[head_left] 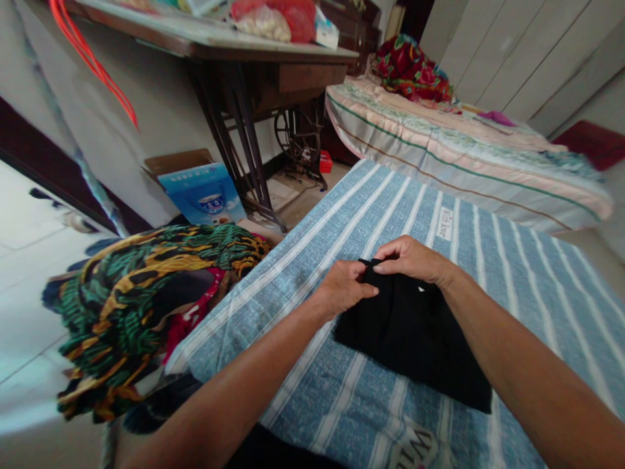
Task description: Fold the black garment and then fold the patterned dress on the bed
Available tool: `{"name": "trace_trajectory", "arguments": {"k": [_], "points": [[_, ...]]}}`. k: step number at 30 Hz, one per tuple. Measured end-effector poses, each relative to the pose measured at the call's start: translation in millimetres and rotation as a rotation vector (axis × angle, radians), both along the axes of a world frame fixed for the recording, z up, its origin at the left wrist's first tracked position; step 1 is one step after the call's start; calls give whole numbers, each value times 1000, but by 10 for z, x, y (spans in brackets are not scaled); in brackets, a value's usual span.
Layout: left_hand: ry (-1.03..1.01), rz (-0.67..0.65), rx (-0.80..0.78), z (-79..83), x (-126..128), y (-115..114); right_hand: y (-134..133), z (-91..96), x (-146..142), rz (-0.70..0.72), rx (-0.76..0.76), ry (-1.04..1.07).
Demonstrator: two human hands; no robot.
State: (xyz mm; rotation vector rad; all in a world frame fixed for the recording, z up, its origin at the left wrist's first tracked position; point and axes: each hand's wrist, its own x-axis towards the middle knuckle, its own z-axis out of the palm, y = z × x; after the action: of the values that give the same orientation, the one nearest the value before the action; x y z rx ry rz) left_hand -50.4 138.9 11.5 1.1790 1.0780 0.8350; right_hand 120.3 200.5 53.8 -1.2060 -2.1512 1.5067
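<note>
A folded black cloth (415, 339) lies on a blue and white striped mattress (371, 208) in front of me. My left hand (344, 286) pinches the cloth's far edge, fingers closed on the fabric. Right beside it, my right hand (413, 259) grips the same far edge with curled fingers. The two hands nearly touch at the cloth's top corner. The rest of the cloth lies flat between my forearms.
A heap of green, yellow and black patterned clothes (141, 299) sits at the mattress's left edge. Behind stand a treadle sewing table (254, 71), a blue box (202, 192) and a second bed (454, 143) with a red floral bundle (410, 68).
</note>
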Motion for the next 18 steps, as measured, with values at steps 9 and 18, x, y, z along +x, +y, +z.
{"name": "trace_trajectory", "arguments": {"k": [9, 18], "points": [[-44, 53, 51, -3, -7, -8, 22, -54, -1, -2, 10, 37], [-31, 63, 39, 78, -51, -85, -2, -31, -42, -17, -57, 102]]}}
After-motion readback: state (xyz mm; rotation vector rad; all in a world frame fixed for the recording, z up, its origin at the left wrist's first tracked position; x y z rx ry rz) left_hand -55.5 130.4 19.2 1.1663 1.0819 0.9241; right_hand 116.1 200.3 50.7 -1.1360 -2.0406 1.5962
